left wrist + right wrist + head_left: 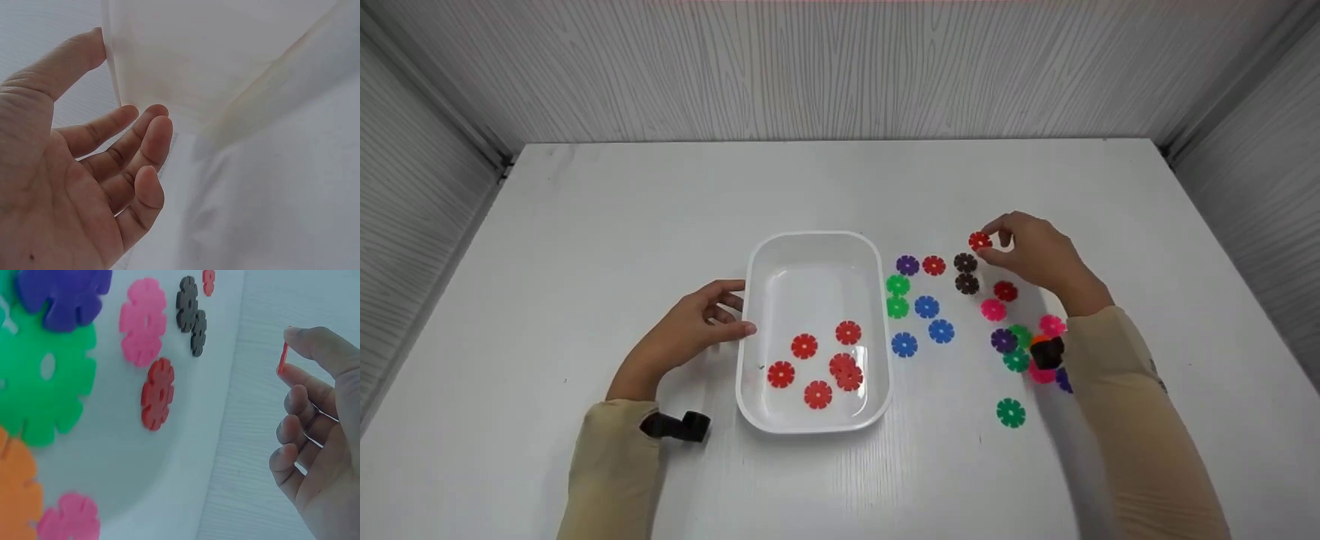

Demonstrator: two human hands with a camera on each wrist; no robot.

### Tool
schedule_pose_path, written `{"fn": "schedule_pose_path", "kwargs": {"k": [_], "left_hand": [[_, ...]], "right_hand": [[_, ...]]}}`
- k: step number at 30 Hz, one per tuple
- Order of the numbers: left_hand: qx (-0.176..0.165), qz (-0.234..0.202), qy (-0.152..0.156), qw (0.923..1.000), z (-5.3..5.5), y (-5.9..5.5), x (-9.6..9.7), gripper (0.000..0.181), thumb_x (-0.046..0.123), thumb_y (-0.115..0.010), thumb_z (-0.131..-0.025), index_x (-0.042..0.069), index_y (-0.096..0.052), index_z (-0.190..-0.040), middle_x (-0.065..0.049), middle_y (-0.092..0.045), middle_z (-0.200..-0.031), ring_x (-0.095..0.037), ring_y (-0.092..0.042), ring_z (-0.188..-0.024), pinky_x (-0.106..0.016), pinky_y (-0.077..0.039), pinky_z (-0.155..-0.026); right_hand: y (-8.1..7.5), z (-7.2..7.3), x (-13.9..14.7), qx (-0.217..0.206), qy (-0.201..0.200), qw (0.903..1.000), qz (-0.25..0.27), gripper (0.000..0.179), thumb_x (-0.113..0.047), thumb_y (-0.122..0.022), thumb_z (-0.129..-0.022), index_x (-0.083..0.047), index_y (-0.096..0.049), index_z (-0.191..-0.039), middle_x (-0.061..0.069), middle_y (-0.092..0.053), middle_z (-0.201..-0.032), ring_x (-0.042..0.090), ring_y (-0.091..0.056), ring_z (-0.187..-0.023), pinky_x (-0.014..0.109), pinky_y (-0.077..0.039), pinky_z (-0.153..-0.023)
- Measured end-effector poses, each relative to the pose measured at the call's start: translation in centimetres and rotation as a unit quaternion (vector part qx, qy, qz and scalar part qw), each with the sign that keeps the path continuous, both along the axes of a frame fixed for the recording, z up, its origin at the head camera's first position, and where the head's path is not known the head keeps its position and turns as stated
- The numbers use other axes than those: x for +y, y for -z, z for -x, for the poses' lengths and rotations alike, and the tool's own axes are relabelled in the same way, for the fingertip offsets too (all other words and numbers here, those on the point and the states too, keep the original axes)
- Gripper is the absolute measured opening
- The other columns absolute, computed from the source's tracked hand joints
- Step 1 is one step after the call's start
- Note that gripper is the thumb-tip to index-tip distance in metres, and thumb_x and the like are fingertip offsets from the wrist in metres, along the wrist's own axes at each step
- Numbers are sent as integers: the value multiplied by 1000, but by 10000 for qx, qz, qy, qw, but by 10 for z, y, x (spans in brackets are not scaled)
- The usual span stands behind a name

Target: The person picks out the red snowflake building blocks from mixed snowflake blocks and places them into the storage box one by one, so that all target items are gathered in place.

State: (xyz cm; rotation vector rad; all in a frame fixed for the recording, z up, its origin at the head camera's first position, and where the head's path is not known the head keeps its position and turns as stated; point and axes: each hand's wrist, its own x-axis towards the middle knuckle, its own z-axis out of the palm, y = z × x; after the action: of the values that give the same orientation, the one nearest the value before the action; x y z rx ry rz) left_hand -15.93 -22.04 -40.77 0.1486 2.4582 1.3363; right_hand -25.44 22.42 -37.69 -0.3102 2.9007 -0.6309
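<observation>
In the head view, my right hand [1035, 251] pinches a red notched plastic disc [980, 241] between thumb and forefinger, raised over the far right of the table. The right wrist view shows this disc [283, 357] edge-on, the other fingers loosely curled. My left hand [690, 330] holds the left rim of a white tray [814, 429], thumb over the rim and fingers along its outer wall. Up close in the left wrist view, fingertips [157, 135] touch the tray wall [185, 67]. Inside the tray lie several red discs [818, 394], two overlapping.
Right of the tray lie loose discs: purple [907, 265], red [934, 265], light green [898, 307], blue [941, 331], black [967, 283], pink [993, 310]. A green disc [1011, 412] sits nearer the front. The right forearm and its wrist camera [1047, 352] partly cover a mixed cluster.
</observation>
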Motion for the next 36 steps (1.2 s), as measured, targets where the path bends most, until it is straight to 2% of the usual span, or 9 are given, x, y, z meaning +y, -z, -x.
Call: {"fn": "schedule_pose_path", "kwargs": {"k": [7, 12, 15, 20, 24, 30, 36], "left_hand": [[-64, 23, -29, 10000, 0, 0, 1, 68, 34, -72, -85, 13, -43, -143, -12, -56, -123, -23, -56, -102, -30, -46, -79], [-73, -14, -3, 10000, -1, -2, -1, 69, 35, -72, -85, 12, -42, -143, -13, -55, -123, -23, -55, -101, -29, -46, -78], [-36, -28, -4, 10000, 0, -1, -1, 68, 34, -73, -85, 13, -44, -142, -12, -56, -123, -22, -56, -100, -30, -46, -78], [33, -89, 15, 10000, 0, 1, -1, 66, 32, -73, -85, 13, -45, -141, -12, -56, -122, -21, -57, -100, -31, -45, -78], [29, -7, 1, 10000, 0, 1, -1, 66, 32, -72, -85, 13, -44, -142, -12, -56, -123, -22, -56, -100, -30, -46, -79], [26, 7, -37, 10000, 0, -1, 0, 65, 32, -72, -85, 14, -45, -142, -12, -56, -123, -23, -55, -100, -30, -46, -79], [-4, 4, -17, 10000, 1, 1, 0, 66, 32, -72, -85, 13, -44, -142, -12, -56, -122, -23, -56, -101, -30, -46, -79]], "right_hand": [[-7, -6, -28, -74, -25, 9997, 226, 42, -29, -66, -90, -12, -58, -128, 10, -56, -103, 24, -50, -89, 30, -45, -65], [-5, -11, -53, -26, -171, 9990, 422, 43, -32, -67, -89, -15, -58, -128, 8, -56, -101, 22, -51, -82, 27, -47, -62], [-4, -15, -66, 99, -360, 9977, 566, 43, -30, -68, -89, -15, -59, -127, 8, -57, -100, 21, -52, -81, 27, -50, -61], [0, -20, -88, 441, -785, 9929, 773, 40, -28, -69, -89, -12, -62, -124, 9, -60, -98, 20, -54, -85, 31, -53, -69], [3, -22, -103, 382, -939, 9905, 925, 40, -29, -70, -88, -13, -62, -124, 8, -61, -97, 20, -54, -84, 31, -53, -70], [7, -24, -119, 230, -1127, 9866, 1161, 39, -29, -70, -87, -14, -63, -122, 8, -60, -90, 19, -53, -78, 27, -50, -64], [13, -27, -127, 38, -1162, 9893, 877, 41, -35, -69, -88, -16, -60, -124, 5, -60, -77, 17, -52, -64, 23, -46, -56]]}}
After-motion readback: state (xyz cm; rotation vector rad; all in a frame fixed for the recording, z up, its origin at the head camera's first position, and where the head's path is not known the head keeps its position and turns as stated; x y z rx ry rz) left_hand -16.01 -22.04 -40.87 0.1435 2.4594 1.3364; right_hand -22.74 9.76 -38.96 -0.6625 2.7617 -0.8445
